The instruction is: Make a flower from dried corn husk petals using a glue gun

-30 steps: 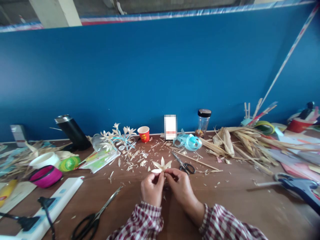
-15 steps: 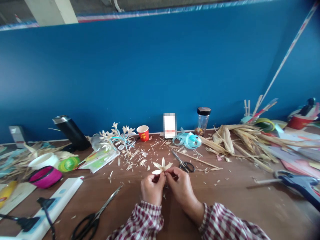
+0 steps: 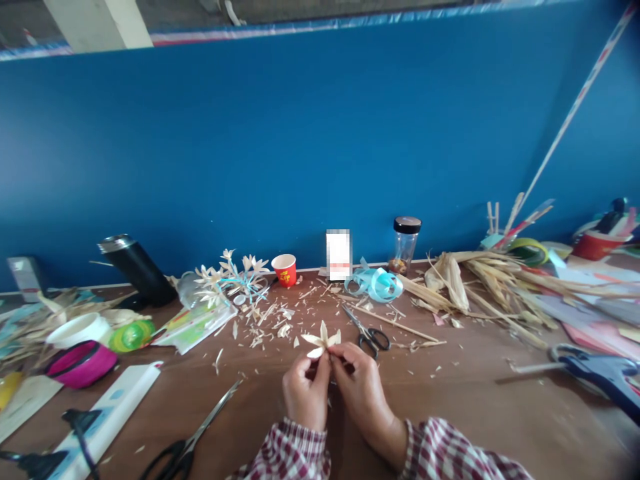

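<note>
A pale husk flower (image 3: pixel 323 339) with several pointed petals is pinched at its base between both hands, above the brown table. My left hand (image 3: pixel 307 390) is closed, thumb and fingers at the flower's underside. My right hand (image 3: pixel 363 387) is closed too, its fingertips meeting the left ones at the base; the fingers hide what lies there. Just beyond the right hand lie small black-handled scissors (image 3: pixel 370 337). A larger pair of scissors (image 3: pixel 197 433) rests left of my left hand, apart from it.
Husk scraps (image 3: pixel 270 320) litter the table behind the hands. Finished husk flowers (image 3: pixel 233 277) stand by a red paper cup (image 3: pixel 285 272). Blue ribbon (image 3: pixel 375 283), a jar (image 3: pixel 405 247) and corn husks (image 3: pixel 450 283) lie farther right. A glue gun (image 3: pixel 595 373) and power strip (image 3: pixel 107 413) flank me.
Both hands keep their pinch at the flower's base. The flower has tilted and shifted slightly left. The whole view has shifted a little.
</note>
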Demonstrator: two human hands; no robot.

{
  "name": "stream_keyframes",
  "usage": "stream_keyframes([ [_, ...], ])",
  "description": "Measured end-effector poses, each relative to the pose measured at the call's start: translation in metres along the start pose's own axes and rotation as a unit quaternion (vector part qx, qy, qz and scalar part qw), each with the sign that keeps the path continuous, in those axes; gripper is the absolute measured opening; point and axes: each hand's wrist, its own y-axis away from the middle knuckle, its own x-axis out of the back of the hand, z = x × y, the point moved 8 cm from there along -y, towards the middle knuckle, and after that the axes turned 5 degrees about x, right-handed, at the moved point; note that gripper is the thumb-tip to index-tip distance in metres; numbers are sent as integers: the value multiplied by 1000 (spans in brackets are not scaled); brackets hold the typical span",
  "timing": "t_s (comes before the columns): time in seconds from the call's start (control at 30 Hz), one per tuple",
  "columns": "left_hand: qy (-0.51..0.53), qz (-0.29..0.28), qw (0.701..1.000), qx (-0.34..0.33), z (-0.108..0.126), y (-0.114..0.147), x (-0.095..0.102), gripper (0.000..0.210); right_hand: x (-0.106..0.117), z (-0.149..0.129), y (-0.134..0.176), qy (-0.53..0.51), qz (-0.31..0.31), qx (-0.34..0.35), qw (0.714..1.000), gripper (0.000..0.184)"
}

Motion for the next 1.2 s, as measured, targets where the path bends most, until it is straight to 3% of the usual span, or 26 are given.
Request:
stream_keyframes([
  [0.23, 29, -53, 998, 7, 2, -2, -2, 15, -1, -1, 2, -21, -6, -4, 1000, 14],
  [0.4, 39, -65, 997, -30, 11, 0, -1, 15, -2, -4, 3, -28, -14, 1, 1000, 13],
  [0.67, 31, -70, 997, -31, 10, 4, -1, 15, -2, -13, 4, -22, -26, 29, 999, 15],
  [0.97, 18, -99, 994, -51, 13, -5, -4, 16, -2, -2, -1, -58, -10, -9, 998, 14],
  [1.07, 41, -83, 995, -28, 11, -10, -2, 17, 0, 1, -4, -69, -2, -36, 997, 13],
  [1.2, 119, -75, 988, 61, -5, -12, -7, 20, 1, 14, -4, -91, 9, -100, 991, 16],
])
